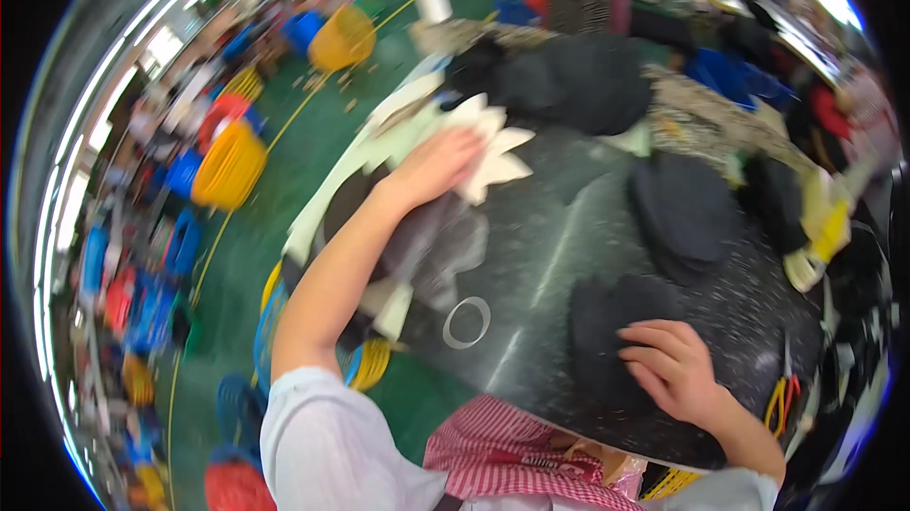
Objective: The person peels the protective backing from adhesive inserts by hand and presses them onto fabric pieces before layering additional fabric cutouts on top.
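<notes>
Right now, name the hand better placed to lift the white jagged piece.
Probably the left hand: it covers part of the white jagged piece, while the right hand is at the nearest black pad.

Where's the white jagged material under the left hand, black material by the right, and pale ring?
White jagged material (495, 155): head view, spiked right side.
Black material (604, 326): head view, left part.
Pale ring (447, 328): head view, left band.

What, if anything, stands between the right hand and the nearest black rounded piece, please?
Nothing visible does: the right hand overlaps the right side of that black rounded piece, with no other object between them; blur hides whether they touch.
</notes>
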Demonstrator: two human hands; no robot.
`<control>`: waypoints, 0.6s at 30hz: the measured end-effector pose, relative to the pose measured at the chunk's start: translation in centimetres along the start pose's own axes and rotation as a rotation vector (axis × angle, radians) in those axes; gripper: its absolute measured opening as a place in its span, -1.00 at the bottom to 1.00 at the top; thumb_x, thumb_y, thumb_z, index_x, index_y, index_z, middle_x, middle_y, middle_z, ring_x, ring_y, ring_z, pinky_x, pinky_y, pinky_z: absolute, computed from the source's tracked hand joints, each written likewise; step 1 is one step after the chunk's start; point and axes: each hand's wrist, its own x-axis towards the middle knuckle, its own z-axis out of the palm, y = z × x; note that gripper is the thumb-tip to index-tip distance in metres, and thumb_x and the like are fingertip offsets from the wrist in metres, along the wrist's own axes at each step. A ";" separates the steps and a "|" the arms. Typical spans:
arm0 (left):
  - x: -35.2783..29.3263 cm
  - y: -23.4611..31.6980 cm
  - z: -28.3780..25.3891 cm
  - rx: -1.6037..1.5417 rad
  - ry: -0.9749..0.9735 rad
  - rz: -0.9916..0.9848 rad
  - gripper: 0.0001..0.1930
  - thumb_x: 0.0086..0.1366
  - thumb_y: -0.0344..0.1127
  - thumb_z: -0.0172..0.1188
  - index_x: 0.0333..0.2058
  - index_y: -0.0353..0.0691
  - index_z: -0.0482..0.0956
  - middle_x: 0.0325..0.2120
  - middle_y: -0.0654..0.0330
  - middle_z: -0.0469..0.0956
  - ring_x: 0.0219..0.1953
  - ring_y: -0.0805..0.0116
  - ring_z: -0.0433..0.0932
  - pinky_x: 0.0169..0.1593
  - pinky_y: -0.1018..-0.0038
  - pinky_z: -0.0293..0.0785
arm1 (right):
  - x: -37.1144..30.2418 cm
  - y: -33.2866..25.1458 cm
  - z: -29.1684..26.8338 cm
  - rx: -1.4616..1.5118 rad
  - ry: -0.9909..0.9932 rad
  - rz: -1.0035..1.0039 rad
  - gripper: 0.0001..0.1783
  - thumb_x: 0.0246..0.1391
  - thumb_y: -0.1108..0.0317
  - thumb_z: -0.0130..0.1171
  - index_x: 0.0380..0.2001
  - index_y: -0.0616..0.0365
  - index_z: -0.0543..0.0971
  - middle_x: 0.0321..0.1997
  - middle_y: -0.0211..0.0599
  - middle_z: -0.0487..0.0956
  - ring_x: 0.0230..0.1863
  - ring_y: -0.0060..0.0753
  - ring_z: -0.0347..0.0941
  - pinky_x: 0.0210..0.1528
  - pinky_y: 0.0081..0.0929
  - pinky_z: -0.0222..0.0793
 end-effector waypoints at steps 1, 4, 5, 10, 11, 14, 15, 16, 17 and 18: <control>-0.6 -1.4 1.4 -0.095 -0.092 0.024 -0.69 0.11 -0.40 0.10 -0.14 -0.32 0.48 -0.11 0.03 0.48 -0.03 0.04 0.44 0.06 0.25 0.36 | 0.4 0.1 0.2 0.009 0.012 -0.032 -0.79 -0.04 0.28 0.22 -0.33 0.13 0.57 -0.08 -0.26 0.53 -0.03 -0.25 0.46 -0.06 -0.31 0.38; -0.7 -2.5 2.6 -0.147 -0.078 -0.091 -0.74 0.17 -0.41 0.04 -0.16 -0.29 0.53 -0.21 -0.02 0.55 -0.13 0.00 0.51 -0.01 0.23 0.42 | 2.3 0.5 1.8 0.003 0.055 -0.126 -0.83 0.05 0.26 0.13 -0.35 0.11 0.54 -0.11 -0.30 0.52 -0.02 -0.35 0.43 -0.02 -0.38 0.34; -0.5 -1.3 1.9 -0.204 0.033 -0.294 -0.74 0.20 -0.40 0.04 -0.15 -0.31 0.55 -0.25 -0.01 0.58 -0.18 0.07 0.56 -0.05 0.27 0.44 | 3.4 0.9 2.7 -0.044 0.114 -0.177 -0.80 0.09 0.21 0.07 -0.36 0.11 0.53 -0.12 -0.30 0.50 -0.04 -0.35 0.41 -0.01 -0.41 0.30; 2.2 1.2 -0.2 -0.237 0.635 -0.525 -0.74 0.24 -0.56 0.01 -0.10 -0.42 0.51 -0.14 0.03 0.56 -0.08 0.20 0.54 0.02 0.40 0.40 | 13.0 2.8 4.0 0.352 0.124 -0.068 -0.69 0.20 0.17 -0.04 -0.22 0.21 0.48 -0.10 -0.18 0.46 -0.01 -0.14 0.37 0.02 -0.28 0.29; 3.4 3.4 -1.2 -0.049 0.657 -0.291 -0.72 0.21 -0.61 0.01 -0.09 -0.44 0.50 -0.12 0.00 0.56 -0.07 0.14 0.54 0.02 0.37 0.40 | 13.9 3.6 4.5 0.527 0.243 0.024 -0.65 0.26 0.15 -0.11 -0.21 0.25 0.46 -0.14 -0.16 0.46 -0.08 -0.20 0.42 -0.05 -0.29 0.35; 4.0 8.1 -3.1 0.141 0.572 0.084 -0.68 0.17 -0.63 0.02 -0.06 -0.46 0.48 -0.12 -0.04 0.54 -0.06 0.02 0.53 0.01 0.30 0.41 | 15.0 2.4 4.1 1.224 0.393 0.186 -0.66 0.25 0.16 -0.07 -0.43 0.25 0.43 -0.46 -0.29 0.47 -0.45 -0.57 0.44 -0.44 -0.54 0.40; 3.9 9.3 -3.4 0.105 0.541 0.114 -0.68 0.17 -0.61 0.01 -0.07 -0.45 0.48 -0.14 -0.07 0.54 -0.08 -0.01 0.53 0.00 0.23 0.42 | 14.6 2.2 4.3 1.226 0.401 0.188 -0.66 0.25 0.16 -0.07 -0.43 0.25 0.43 -0.46 -0.29 0.47 -0.45 -0.57 0.44 -0.44 -0.54 0.40; 3.8 10.5 -3.6 0.068 0.510 0.143 -0.69 0.18 -0.59 0.00 -0.08 -0.45 0.48 -0.15 -0.09 0.54 -0.10 -0.05 0.54 -0.02 0.17 0.43 | 13.6 1.4 3.5 1.138 0.416 0.189 -0.70 0.23 0.22 -0.03 -0.44 0.25 0.42 -0.51 -0.33 0.47 -0.51 -0.59 0.42 -0.48 -0.56 0.38; 3.7 11.3 -3.7 0.062 0.505 0.145 -0.69 0.18 -0.59 0.00 -0.08 -0.45 0.48 -0.15 -0.09 0.54 -0.10 -0.05 0.54 -0.02 0.17 0.43 | 12.8 0.7 3.2 1.054 0.427 0.191 -0.74 0.21 0.27 0.00 -0.46 0.25 0.41 -0.56 -0.37 0.47 -0.57 -0.60 0.40 -0.51 -0.57 0.35; 3.7 12.0 -3.8 -0.088 0.428 0.093 -0.69 0.16 -0.59 0.01 -0.08 -0.44 0.48 -0.14 -0.09 0.53 -0.07 -0.06 0.52 -0.02 0.14 0.42 | 12.3 0.8 3.5 1.026 0.455 0.221 -0.80 0.22 0.31 0.02 -0.37 0.23 0.44 -0.58 -0.46 0.45 -0.58 -0.68 0.36 -0.53 -0.64 0.28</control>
